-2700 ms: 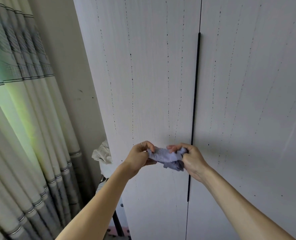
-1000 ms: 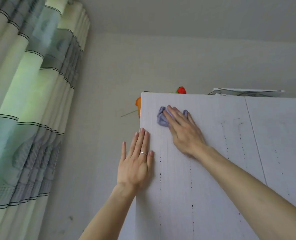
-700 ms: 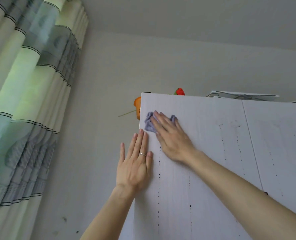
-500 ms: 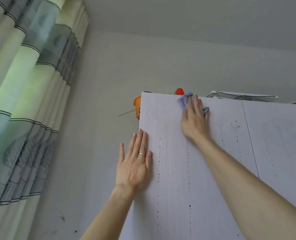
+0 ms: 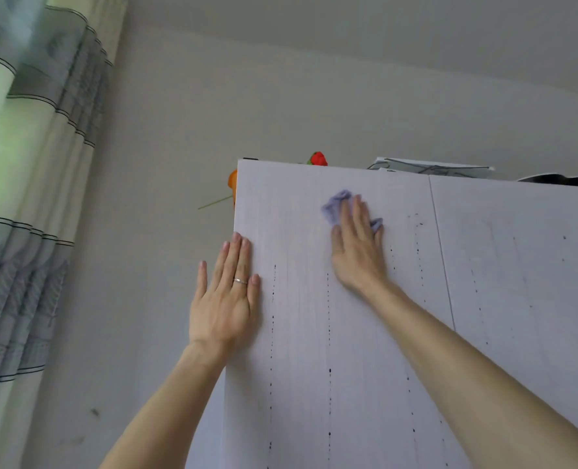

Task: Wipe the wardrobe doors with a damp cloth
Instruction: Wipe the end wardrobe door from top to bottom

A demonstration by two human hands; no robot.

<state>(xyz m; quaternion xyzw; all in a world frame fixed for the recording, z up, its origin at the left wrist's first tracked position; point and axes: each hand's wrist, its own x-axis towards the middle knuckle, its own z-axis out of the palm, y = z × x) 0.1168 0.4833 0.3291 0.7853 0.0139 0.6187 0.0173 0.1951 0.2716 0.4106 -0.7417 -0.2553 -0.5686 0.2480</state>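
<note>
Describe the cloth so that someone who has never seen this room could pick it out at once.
Find the white wardrobe and take its left door. Near that door's top, the right hand presses flat on a small crumpled cloth. It is the only pale purple thing on the white panel, showing past the fingertips and beside the little finger.

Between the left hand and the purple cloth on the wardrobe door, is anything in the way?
No. In the head view only bare white door panel separates the left hand from the cloth under the right hand.
</note>
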